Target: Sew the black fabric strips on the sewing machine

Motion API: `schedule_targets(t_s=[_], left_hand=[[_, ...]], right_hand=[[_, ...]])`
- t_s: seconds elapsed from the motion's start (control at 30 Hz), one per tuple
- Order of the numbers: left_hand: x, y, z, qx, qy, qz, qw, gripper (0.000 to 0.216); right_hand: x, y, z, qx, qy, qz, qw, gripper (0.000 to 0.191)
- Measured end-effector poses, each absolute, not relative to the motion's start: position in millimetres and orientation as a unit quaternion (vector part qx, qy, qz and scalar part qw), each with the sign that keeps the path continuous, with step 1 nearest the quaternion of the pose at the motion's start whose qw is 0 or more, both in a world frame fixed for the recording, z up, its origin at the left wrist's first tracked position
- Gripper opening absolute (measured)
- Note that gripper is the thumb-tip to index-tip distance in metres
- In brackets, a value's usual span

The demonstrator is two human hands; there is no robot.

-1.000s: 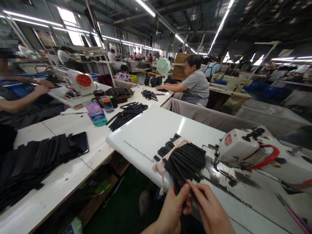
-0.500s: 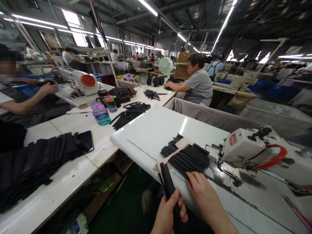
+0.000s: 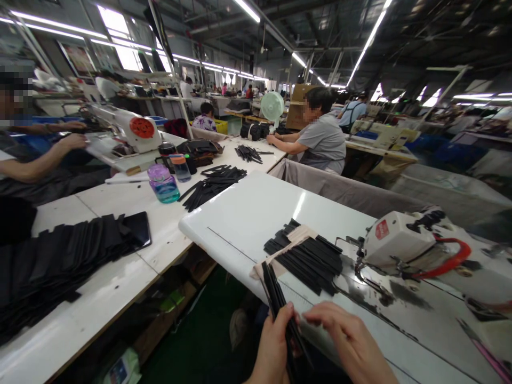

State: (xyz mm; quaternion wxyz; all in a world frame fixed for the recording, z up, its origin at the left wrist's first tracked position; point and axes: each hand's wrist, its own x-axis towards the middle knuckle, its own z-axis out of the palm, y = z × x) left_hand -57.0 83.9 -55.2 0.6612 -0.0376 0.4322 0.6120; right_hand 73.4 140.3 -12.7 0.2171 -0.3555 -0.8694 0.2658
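Note:
My left hand [image 3: 272,344] is closed around a small bunch of narrow black fabric strips [image 3: 273,285], which points up and slightly left over the table's front edge. My right hand [image 3: 352,338] hovers just right of that bunch, its fingers loosely stretched toward it, with nothing visible in them. Beyond both hands, a flat pile of black strips [image 3: 310,261] lies on the white sewing table [image 3: 240,218]. A beige cloth band [image 3: 286,246] crosses the pile, and one end hangs near the table edge.
A white sewing machine [image 3: 394,234] stands right of the pile; pink-handled scissors [image 3: 486,354] lie nearer me. On the left table are more black strips [image 3: 60,253], a phone [image 3: 140,229] and a purple-topped bottle [image 3: 163,184]. One co-worker [image 3: 324,136] sits ahead, another far left.
My right hand has drawn back from the pile's near edge toward me, beside the held bunch. My left hand keeps its hold on the strips. The view has shifted slightly.

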Motion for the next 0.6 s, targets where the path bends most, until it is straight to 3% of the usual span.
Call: schedule_targets(t_s=[0.1,0.17,0.33,0.5,0.6], left_hand=[[-55,85,-62,-0.046,0.428,0.623,0.653,0.047],[-52,86,-65,-0.065,0.409,0.633,0.654,0.045],[-49,89,-67,-0.044,0.384,0.654,0.650,0.044],[-50,92,-60,-0.028,0.387,0.657,0.646,0.062],[-51,93,-52,0.000,0.381,0.647,0.660,0.057]], right_hand=[[72,166,-36,-0.409,-0.877,0.020,0.250,0.036],[68,178,-49,-0.411,-0.880,-0.046,0.233,0.031],[61,186,-57,-0.397,-0.896,-0.053,0.192,0.031],[68,172,-45,-0.387,-0.897,-0.037,0.213,0.024],[71,147,-25,-0.364,-0.901,0.059,0.228,0.020]])
